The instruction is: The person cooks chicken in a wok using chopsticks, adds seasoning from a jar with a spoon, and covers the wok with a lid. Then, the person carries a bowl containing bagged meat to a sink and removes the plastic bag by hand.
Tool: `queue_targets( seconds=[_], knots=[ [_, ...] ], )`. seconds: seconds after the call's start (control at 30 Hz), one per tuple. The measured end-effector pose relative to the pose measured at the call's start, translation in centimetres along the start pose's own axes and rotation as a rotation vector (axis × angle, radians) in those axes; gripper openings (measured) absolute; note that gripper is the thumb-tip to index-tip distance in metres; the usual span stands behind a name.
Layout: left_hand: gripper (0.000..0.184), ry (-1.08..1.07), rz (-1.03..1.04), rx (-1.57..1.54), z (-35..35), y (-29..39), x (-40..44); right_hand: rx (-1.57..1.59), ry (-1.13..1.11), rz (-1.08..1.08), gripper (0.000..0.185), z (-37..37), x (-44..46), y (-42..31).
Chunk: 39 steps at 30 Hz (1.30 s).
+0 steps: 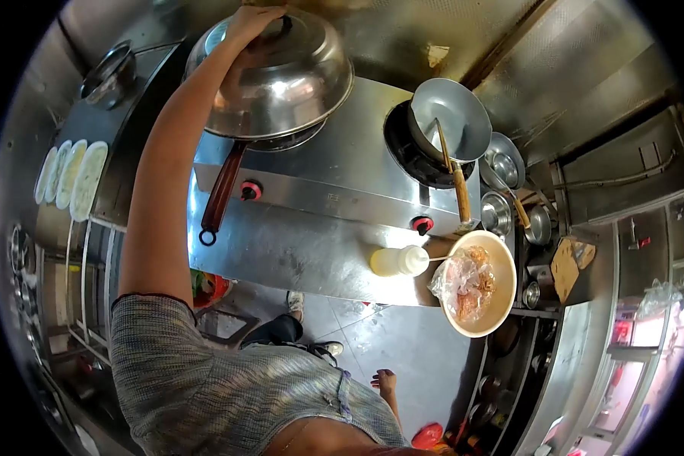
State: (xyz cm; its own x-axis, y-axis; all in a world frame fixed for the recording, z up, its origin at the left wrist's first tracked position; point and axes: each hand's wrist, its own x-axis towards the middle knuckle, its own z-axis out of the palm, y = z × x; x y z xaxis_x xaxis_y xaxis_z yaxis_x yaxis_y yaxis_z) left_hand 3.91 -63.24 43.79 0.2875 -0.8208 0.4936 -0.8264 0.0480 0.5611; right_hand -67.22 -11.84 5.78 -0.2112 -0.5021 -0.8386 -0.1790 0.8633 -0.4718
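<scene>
My left hand (257, 21) is on the black knob at the top of a large domed steel lid (289, 83), its fingers closed round it. The lid covers a pan on the left burner, and the pan's dark red wooden handle (224, 190) sticks out towards me. My right hand (384, 380) hangs low beside my body over the floor, fingers loosely curled and apart, holding nothing. On the right burner sits an empty wok (452, 118) with a wooden handle and a thin utensil lying in it.
A squeeze bottle (399, 261) stands at the counter's front edge beside a cream bowl (501, 285) holding plastic-bagged food. Several oval dishes (89, 181) and steel bowls (110, 76) are at left. More pans (501, 161) stand at right.
</scene>
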Motion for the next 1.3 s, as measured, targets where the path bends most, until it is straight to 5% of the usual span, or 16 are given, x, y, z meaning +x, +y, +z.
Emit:
queue_targets(
  seconds=[0.17,0.4,0.7,0.87,0.93,1.0,1.03,1.1,1.17,1.3],
  knots=[
    [0.039,0.005,-0.051,-0.032,1.0,0.8,-0.5,-0.003,0.028,0.110,0.026,1.2,-1.2,0.7],
    [0.038,0.136,-0.010,-0.041,2.1,0.1,-1.1,-0.001,-0.014,-0.033,0.027,2.6,0.0,-1.5],
    [0.044,-0.047,-0.100,0.134,0.8,1.8,-1.8,-0.020,-0.001,-0.065,0.025,2.7,1.6,-3.5],
    [0.044,0.273,0.225,0.120,3.7,-2.4,-0.2,-0.001,0.024,-0.055,0.019,3.4,1.7,-2.7],
    [0.044,0.341,0.110,0.394,3.3,-1.0,-0.3,-0.030,0.019,-0.072,0.022,3.1,2.3,-2.1],
    [0.043,0.143,0.016,0.864,2.1,4.2,-0.5,-0.035,0.040,-0.114,0.022,2.3,2.1,-1.3],
    [0.043,0.244,0.302,0.728,2.7,2.8,1.8,-0.055,0.061,-0.116,0.023,1.8,1.8,-1.0],
    [0.042,0.260,0.506,0.347,5.2,5.0,4.0,-0.040,0.081,-0.082,0.024,0.0,0.8,-0.7],
    [0.039,0.086,0.348,-0.060,5.6,14.2,1.3,0.235,0.104,-0.010,0.026,-2.2,0.2,-0.9],
    [0.030,-0.284,0.436,-0.399,6.9,30.1,-7.1,0.488,0.206,-0.099,0.028,-8.3,0.1,-3.6]
  ],
)
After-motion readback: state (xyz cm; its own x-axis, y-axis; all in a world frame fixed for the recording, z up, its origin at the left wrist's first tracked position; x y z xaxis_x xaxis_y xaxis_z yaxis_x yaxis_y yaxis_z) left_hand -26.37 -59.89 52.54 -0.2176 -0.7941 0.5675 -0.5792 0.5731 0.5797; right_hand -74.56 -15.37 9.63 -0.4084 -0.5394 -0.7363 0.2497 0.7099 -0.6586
